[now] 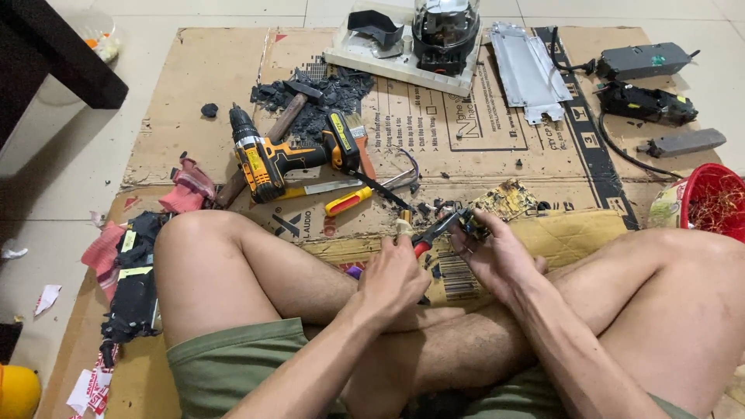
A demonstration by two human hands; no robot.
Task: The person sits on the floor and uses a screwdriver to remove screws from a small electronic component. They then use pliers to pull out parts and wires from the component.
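You sit cross-legged on a flattened brown cardboard sheet (481, 147) on the tiled floor. Your left hand (396, 275) is clenched around red-handled pliers (434, 233), whose tips reach a small dark electronic part (475, 223) pinched in the grip of your right hand (497, 260), just above your crossed legs. Beside it on the cardboard lies a yellowish circuit board (508, 200). At the far right a red plastic basket (710, 198) holds a tangle of thin wire scraps. At the top, a white tray-like appliance base (388, 58) carries a dark moulded piece and a round metal unit. The cardboard bears black printed lettering, a barcode patch near your hands, and a black stripe of symbols along its right side. A yellow-and-black cordless drill (268, 159), a wooden-handled hammer (275, 128) and a yellow-handled screwdriver (349, 200) lie to the left, near a heap of black plastic fragments (334, 89).
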